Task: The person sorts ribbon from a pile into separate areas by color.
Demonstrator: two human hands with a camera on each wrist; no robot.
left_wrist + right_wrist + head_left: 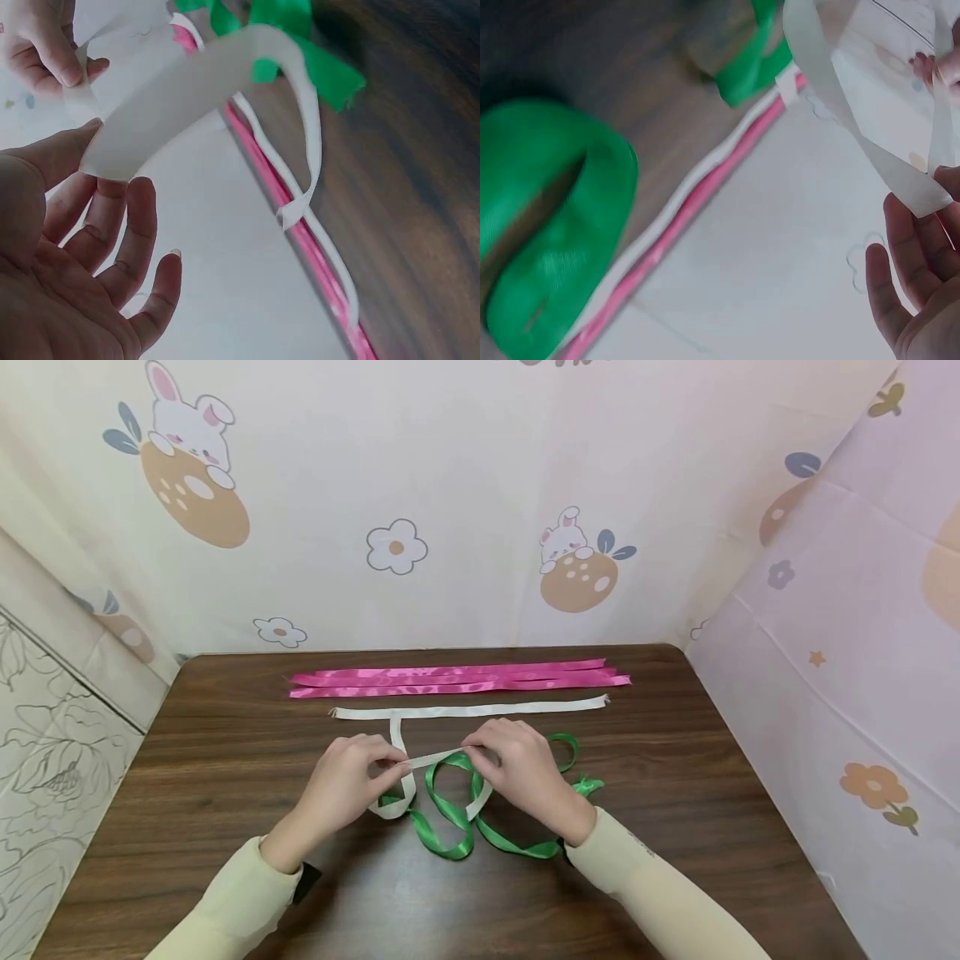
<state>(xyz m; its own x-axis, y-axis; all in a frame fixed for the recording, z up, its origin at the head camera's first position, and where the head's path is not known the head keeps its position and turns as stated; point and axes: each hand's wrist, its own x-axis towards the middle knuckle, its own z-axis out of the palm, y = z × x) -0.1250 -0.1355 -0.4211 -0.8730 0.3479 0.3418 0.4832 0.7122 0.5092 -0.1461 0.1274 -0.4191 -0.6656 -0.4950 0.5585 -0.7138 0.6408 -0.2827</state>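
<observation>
White ribbon (pixel 437 758): narrow, flat, off-white, matte, with a fine ribbed weave visible near the right fingertips. Raised above the middle of the desk (pixel 225 777), well in from its left and right edges. A short length runs nearly straight between the hands, sloping up toward the right one. On the left side the rest bends into a loose loop, a strip of it reaching up toward the far edge; on the right a short tail drops past the fingers.

Left hand (pixel 348 777) pinches the ribbon between thumb and forefinger, other fingers loosely bent. Right hand (pixel 525 768) does the same with its fingertips, other fingers slack. Pale sleeves (pixel 240 885) come in over the near edge.

Green ribbon (pixel 592 202): glossy, wider-looking, twisted into loose curls under and around the hands; one end frayed, right of the right hand.

Toward the far edge, pink ribbons (pixel 450 687): shiny strips, laid lengthwise side by side, roughly parallel to that edge. Just nearer, a second white strip (pixel 495 708) lies almost straight, threads loose at both ends. Beyond the far edge, a cloth (pixel 480 485) printed with rabbits and flowers.
</observation>
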